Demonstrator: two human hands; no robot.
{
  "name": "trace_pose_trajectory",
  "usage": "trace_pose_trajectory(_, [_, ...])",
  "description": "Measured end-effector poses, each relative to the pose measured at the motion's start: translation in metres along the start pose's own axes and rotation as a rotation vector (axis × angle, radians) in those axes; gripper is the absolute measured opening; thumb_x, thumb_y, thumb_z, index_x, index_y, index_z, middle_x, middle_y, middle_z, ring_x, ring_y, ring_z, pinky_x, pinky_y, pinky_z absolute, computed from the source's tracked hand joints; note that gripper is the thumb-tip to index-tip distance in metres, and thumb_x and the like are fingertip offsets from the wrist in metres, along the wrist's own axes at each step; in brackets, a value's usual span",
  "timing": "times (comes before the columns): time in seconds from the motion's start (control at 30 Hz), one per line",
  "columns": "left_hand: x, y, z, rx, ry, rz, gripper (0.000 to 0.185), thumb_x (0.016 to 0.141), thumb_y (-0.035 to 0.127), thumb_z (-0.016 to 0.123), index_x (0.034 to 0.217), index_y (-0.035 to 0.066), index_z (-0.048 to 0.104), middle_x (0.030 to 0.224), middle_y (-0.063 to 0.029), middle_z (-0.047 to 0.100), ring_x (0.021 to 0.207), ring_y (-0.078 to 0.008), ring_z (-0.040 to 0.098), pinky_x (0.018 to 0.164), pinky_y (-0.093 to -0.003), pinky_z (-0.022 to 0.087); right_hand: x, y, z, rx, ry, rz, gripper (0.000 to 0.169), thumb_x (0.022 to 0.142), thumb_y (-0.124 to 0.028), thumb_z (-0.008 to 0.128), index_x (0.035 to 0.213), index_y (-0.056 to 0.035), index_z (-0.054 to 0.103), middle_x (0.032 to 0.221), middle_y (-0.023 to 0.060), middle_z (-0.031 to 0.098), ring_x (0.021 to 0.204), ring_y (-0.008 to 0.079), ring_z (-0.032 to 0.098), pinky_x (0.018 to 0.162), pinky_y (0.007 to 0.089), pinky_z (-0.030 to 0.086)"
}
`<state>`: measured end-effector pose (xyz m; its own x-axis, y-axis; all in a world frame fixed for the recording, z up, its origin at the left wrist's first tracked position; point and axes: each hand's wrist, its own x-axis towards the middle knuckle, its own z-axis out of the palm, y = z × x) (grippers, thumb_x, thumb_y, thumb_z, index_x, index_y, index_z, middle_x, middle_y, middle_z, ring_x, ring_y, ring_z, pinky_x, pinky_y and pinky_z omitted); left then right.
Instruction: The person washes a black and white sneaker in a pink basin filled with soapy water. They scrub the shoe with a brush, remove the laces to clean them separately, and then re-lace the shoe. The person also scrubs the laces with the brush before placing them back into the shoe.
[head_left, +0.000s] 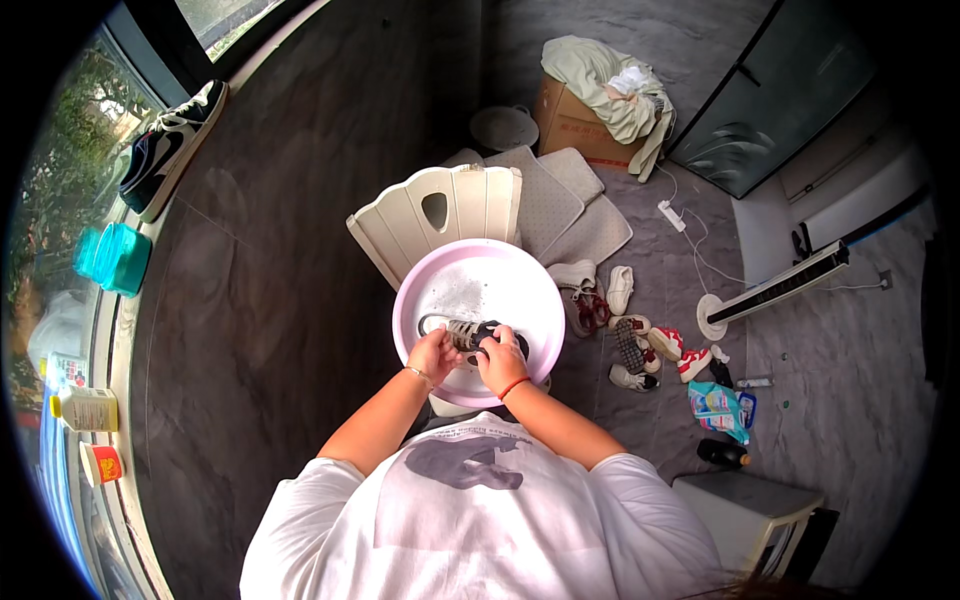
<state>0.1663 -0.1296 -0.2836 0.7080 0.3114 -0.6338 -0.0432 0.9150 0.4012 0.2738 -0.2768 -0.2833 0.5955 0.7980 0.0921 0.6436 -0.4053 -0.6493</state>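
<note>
A dark sneaker with grey laces (460, 334) lies sideways over the pink plastic basin (554, 315), its pale toe pointing left. My left hand (435, 357) pinches the sneaker's near side by the laces. On the heel end, my right hand (502, 361) grips the dark collar, and its fingers cover part of it. Whitish, sudsy liquid (480, 277) with a grey patch of foam fills the basin behind the shoe. How deep the sole sits in the liquid is hidden.
Behind the basin rises a cream plastic chair back (472, 199). Several shoes (634, 345) lie on the floor to the right, near a tower fan (780, 285) and its cord. Grey mats (570, 202) and a cardboard box (577, 131) stand farther back. A sneaker (172, 150) rests on the left windowsill.
</note>
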Motion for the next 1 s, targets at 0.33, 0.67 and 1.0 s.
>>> trace_pose_trajectory(0.33, [-0.010,0.067,0.002,1.358,0.021,0.273,0.025,0.080,0.019,0.078,0.099,0.008,0.068,0.079,-0.0046,0.058,0.071,-0.0203,0.059,0.065,-0.0326,0.050,0.008,0.011,-0.004,0.055,0.029,0.016,0.016,0.077,-0.010,0.074,0.089,-0.0045,0.065,0.111,0.0157,0.054,0.086,0.0380,0.063,0.079,0.0452,0.052])
trace_pose_trajectory(0.67, [-0.014,0.024,0.023,2.058,0.000,0.726,0.018,0.070,0.024,0.079,0.086,0.016,0.075,0.092,-0.0094,0.058,0.086,-0.0290,0.064,0.074,-0.0418,0.053,0.010,0.000,0.000,0.097,0.066,0.039,0.017,0.076,-0.009,0.074,0.089,-0.0037,0.064,0.110,0.0168,0.055,0.089,0.0371,0.063,0.080,0.0440,0.052])
trace_pose_trajectory(1.0, [0.001,0.049,-0.005,1.813,-0.038,0.964,0.007,0.071,0.018,0.079,0.075,0.017,0.074,0.121,-0.0045,0.061,0.117,-0.0325,0.050,0.095,-0.0457,0.042,0.014,0.011,0.003,0.106,0.097,0.036,0.016,0.075,-0.009,0.074,0.087,-0.0047,0.064,0.109,0.0174,0.056,0.089,0.0373,0.062,0.080,0.0444,0.052])
